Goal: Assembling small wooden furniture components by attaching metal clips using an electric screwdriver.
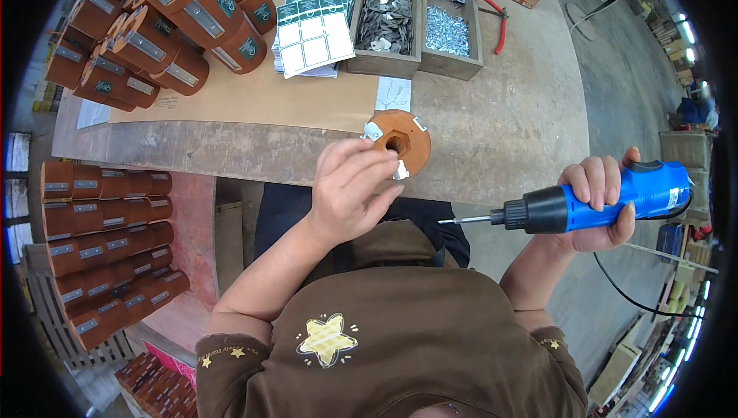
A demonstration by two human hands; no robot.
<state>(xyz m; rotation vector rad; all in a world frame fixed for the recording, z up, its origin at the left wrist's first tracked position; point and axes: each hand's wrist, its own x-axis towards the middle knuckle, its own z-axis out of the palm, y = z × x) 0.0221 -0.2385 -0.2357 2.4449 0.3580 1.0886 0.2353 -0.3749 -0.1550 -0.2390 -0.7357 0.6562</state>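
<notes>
A round brown wooden piece (413, 132) with a hole in its middle sits by the table's near edge, with small light metal plates (420, 123) around its rim. My left hand (350, 187) lies over its near left side. Between thumb and index finger, a metal plate (401, 170) shows at the near rim; the fingers seem pinched on it. Off to the right, my right hand (603, 187) grips a blue electric screwdriver (653, 189) with a black nose. Its thin bit (465, 220) points left, apart from the wooden piece.
Brown wooden cylinders (181, 72) with metal plates are stacked at the far left; more (108, 249) lie in rows lower left. Label sheets (311, 41), a tray of metal plates (387, 14), a tray of screws (447, 32) and red-handled pliers (502, 29) occupy the table's far side.
</notes>
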